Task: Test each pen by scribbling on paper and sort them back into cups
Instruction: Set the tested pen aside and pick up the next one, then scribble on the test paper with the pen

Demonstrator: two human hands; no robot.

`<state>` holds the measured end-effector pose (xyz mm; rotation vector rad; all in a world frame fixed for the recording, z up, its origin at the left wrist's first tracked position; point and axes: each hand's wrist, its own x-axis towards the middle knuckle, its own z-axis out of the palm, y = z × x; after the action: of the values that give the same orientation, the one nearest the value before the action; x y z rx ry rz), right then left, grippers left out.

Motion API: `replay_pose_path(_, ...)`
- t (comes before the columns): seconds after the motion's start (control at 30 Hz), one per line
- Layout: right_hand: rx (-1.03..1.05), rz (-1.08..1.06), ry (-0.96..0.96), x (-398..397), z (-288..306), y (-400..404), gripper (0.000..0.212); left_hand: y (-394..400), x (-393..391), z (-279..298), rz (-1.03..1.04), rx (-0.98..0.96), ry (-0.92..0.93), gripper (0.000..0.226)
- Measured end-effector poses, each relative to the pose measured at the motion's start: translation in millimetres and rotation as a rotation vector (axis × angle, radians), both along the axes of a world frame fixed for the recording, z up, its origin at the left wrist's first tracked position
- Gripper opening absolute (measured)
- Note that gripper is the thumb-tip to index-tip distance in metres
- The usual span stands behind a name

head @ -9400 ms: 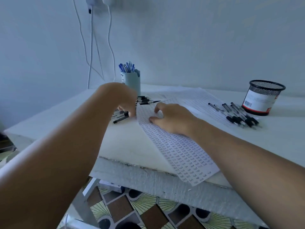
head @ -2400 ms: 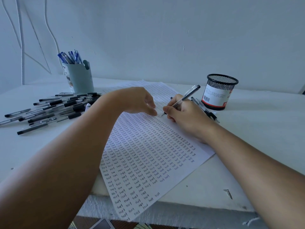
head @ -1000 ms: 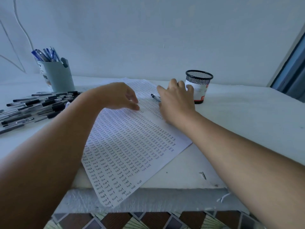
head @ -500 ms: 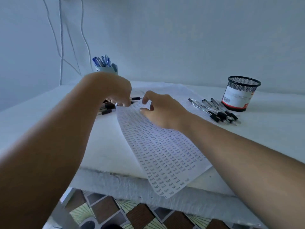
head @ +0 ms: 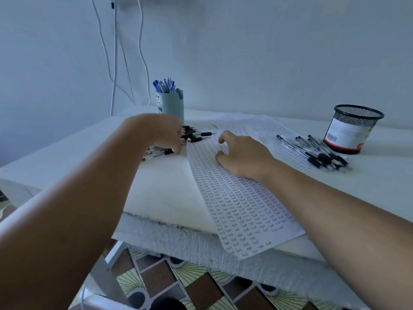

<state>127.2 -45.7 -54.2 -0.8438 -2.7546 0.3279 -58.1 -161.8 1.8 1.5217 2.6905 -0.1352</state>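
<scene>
Two cups on the white table (head: 161, 186). One pale blue cup (head: 172, 104) at the back, full of blue pens (head: 164, 85); too tightly bunched to count. One black mesh cup (head: 355, 128) with a white and red label, far right; inside not visible.

Two loose groups of black-capped pens. Left pile (head: 192, 135) lies just in front of the blue cup, partly hidden by the left hand; number cannot be told. Right group (head: 317, 151) lies beside the mesh cup, roughly six or seven, overlapping, on the edge of the paper.

Paper (head: 241, 206): at least two sheets, top one covered in rows of small scribbles, its near corner hanging over the table edge.

Left hand (head: 162, 133) palm down over the left pile, fingers curled down among the pens; whether they pinch one cannot be told.

Right hand (head: 243, 155) rests on the paper, fingers loosely curled, thumb and forefinger apart, holding nothing.
</scene>
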Motion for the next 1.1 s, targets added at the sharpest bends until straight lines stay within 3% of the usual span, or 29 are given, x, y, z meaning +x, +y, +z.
replay_pose_path(0.53, 0.101, -0.009, 0.054, -1.2, -8.8, -2.1, 0.037, 6.5, -21.6, -18.4, -0.033, 0.308, -0.035, 0.006)
replay_pose_path(0.77, 0.058, -0.013, 0.181, -1.3, -11.0, 1.8, 0.045, 13.4, 6.8, 20.9, -0.137, 0.681, -0.095, 0.015)
replay_pose_path(0.83, -0.072, -0.019, 0.362, -1.8, -9.1, 7.0, 0.051, 24.8, 19.9, 38.6, -0.147, 0.897, -0.234, 0.012)
replay_pose_path(0.93, -0.117, 0.032, 0.660, 2.2, -1.7, 12.1, 0.068, 46.5, 44.9, 56.2, -0.120, 1.177, -0.622, 0.009)
replay_pose_path(1.03, 0.029, 0.098, 0.766, 14.6, 6.6, 17.4, 0.074, 65.5, 71.7, 50.2, -0.001, 1.136, -0.977, 0.012)
replay_pose_path(1.1, 0.111, 0.129, 0.748, 23.0, 7.2, 25.3, 0.060, 76.0, 84.6, 34.6, 0.120, 1.061, -1.181, 0.014)
